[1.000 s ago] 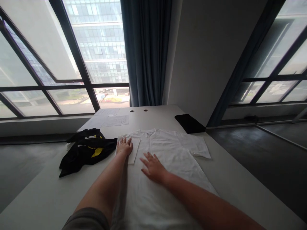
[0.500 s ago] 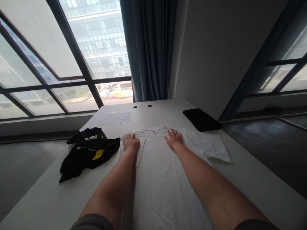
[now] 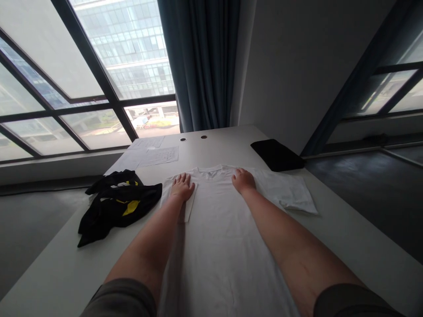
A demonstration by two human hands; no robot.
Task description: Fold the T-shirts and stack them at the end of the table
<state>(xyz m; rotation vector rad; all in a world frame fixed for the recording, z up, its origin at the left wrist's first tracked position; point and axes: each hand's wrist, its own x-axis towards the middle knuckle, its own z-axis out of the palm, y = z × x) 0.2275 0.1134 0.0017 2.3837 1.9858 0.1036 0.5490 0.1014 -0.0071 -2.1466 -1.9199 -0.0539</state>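
Note:
A white T-shirt (image 3: 221,229) lies flat on the white table (image 3: 346,237), collar away from me. Its left sleeve is folded in over the body; its right sleeve (image 3: 291,193) still spreads out to the side. My left hand (image 3: 182,186) rests flat on the folded left shoulder, fingers stretched out. My right hand (image 3: 243,180) lies on the right shoulder near the collar, fingers curled down against the cloth; whether they pinch the cloth is hidden.
A crumpled black garment with yellow marks (image 3: 117,204) lies left of the shirt. Paper sheets (image 3: 155,155) lie at the far left of the table, a flat black object (image 3: 276,155) at the far right. Windows and a blue curtain (image 3: 201,66) stand behind.
My right hand moved from the shirt's middle up to the right shoulder beside the collar, and its fingers have curled. My left hand stayed on the folded left side.

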